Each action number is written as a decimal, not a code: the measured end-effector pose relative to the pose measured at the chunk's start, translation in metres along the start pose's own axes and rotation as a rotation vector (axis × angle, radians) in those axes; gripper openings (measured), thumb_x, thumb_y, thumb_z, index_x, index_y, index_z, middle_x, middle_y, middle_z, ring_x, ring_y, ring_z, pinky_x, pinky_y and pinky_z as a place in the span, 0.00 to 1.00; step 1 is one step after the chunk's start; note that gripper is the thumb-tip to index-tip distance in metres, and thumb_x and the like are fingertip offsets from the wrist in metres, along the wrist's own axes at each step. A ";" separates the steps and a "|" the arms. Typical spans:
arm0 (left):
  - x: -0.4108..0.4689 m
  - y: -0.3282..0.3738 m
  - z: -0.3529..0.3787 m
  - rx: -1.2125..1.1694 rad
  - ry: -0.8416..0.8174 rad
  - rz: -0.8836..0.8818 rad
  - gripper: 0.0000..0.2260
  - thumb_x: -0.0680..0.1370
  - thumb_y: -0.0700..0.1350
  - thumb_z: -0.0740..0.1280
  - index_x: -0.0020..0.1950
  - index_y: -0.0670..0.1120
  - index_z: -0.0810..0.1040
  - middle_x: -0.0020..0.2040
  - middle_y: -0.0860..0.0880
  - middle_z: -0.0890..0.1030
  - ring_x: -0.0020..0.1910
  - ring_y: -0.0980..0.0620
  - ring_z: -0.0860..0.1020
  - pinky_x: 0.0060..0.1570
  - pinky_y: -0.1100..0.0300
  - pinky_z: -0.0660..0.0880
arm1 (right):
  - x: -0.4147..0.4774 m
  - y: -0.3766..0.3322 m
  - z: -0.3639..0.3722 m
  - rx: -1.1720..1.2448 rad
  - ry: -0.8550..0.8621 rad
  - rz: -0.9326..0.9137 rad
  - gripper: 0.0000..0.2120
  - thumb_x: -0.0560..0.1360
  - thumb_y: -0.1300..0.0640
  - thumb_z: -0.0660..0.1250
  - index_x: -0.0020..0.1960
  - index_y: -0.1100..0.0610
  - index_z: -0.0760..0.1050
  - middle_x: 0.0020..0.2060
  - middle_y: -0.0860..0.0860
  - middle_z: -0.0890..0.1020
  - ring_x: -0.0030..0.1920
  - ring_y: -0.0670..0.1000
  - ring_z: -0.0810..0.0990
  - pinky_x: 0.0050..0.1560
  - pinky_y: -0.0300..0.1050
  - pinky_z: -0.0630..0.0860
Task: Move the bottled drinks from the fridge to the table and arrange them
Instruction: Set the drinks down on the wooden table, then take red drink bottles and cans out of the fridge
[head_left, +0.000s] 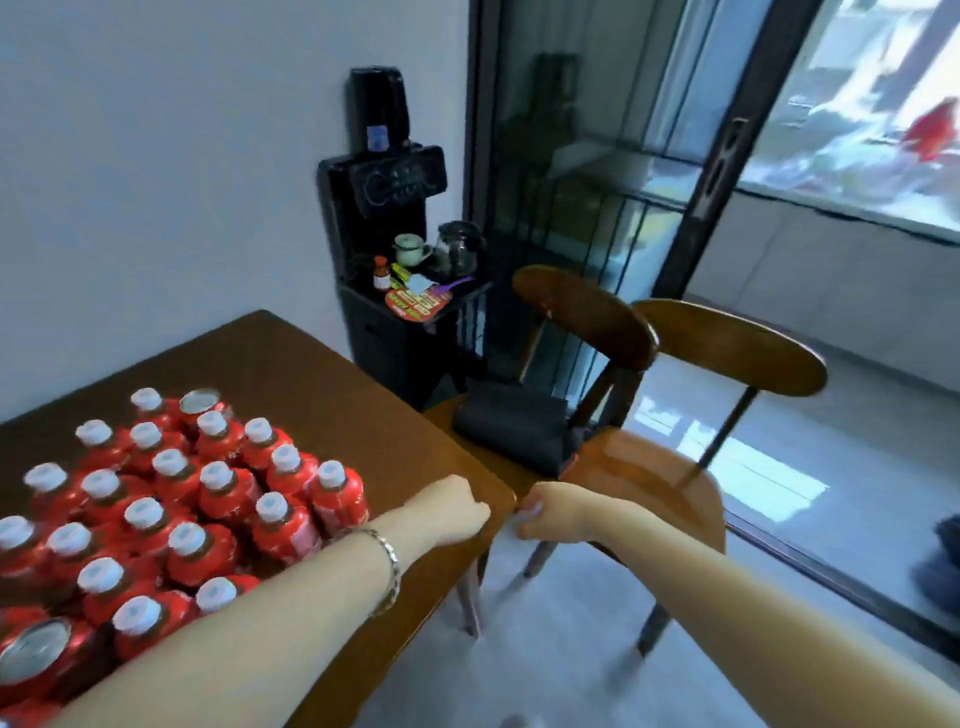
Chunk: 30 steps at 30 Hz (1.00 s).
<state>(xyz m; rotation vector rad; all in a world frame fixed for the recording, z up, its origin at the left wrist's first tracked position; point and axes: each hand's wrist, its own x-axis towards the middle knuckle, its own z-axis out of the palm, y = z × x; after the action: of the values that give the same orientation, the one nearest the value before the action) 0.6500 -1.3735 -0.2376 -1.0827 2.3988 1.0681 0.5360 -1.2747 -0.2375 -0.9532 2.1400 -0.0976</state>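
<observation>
Two curled hands meet at the table's corner: the left hand (457, 512) looks empty, and I cannot tell what, if anything, the right hand (545, 514) holds. Bottled drinks (223, 493) crowd the brown table (311, 374) beside the left forearm, which could topple them. Wooden chairs (649, 478), a black dispenser (384, 208) and glass doors (571, 182) lie beyond.

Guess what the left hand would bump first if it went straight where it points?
Probably the black bundle on the chair, just past the table corner. The left hand aims up and right toward it, though depth is hard to judge.
</observation>
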 end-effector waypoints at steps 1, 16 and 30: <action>-0.004 0.019 0.005 0.003 0.002 0.057 0.11 0.80 0.48 0.59 0.56 0.43 0.75 0.52 0.45 0.77 0.51 0.49 0.75 0.41 0.64 0.70 | -0.016 0.013 -0.004 0.012 0.018 0.013 0.19 0.77 0.50 0.64 0.65 0.56 0.70 0.55 0.51 0.76 0.54 0.51 0.75 0.53 0.42 0.73; -0.173 0.389 0.287 0.454 -0.302 0.893 0.11 0.78 0.47 0.61 0.54 0.44 0.77 0.49 0.45 0.77 0.46 0.48 0.74 0.42 0.61 0.68 | -0.392 0.364 0.021 0.412 0.697 0.675 0.15 0.74 0.52 0.66 0.57 0.59 0.78 0.54 0.55 0.81 0.54 0.54 0.79 0.57 0.48 0.76; -0.379 0.646 0.587 0.415 -0.571 1.331 0.06 0.75 0.45 0.63 0.44 0.43 0.76 0.42 0.45 0.80 0.44 0.45 0.78 0.40 0.61 0.69 | -0.705 0.630 0.101 0.723 1.237 1.223 0.09 0.74 0.58 0.64 0.52 0.56 0.80 0.53 0.52 0.82 0.55 0.53 0.79 0.47 0.39 0.71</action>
<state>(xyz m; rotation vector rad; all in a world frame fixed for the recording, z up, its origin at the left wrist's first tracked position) 0.4086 -0.4627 -0.1068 1.0054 2.4626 0.8583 0.5218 -0.3351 -0.0914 1.2014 2.9378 -0.9256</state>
